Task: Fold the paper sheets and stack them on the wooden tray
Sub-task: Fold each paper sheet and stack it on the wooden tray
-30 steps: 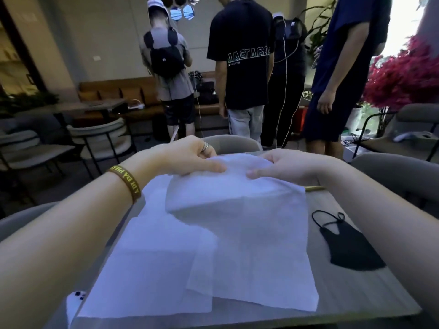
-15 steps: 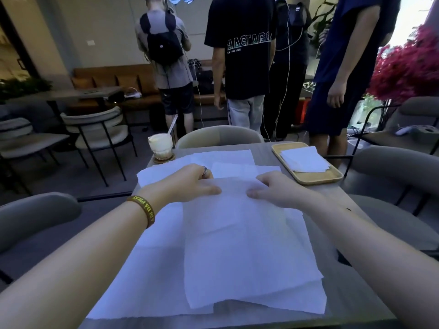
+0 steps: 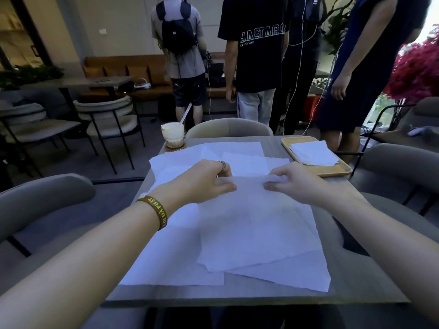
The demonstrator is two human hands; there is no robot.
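My left hand point(image 3: 204, 179) and right hand point(image 3: 297, 181), slightly apart, each pinched the far edge of the top sheet point(image 3: 256, 224). It looked thin, limp and easily torn; I judged gentle holds near its corners best. The wooden tray point(image 3: 332, 171) lay beyond my right hand.

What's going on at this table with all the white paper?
A person at the table is folding paper sheets. Their left hand and right hand each pinch the far edge of the top sheet, which lies unfolded on a loose pile of other sheets. Some folded ones already sit on the wooden tray at the far right. A drink stands far left.
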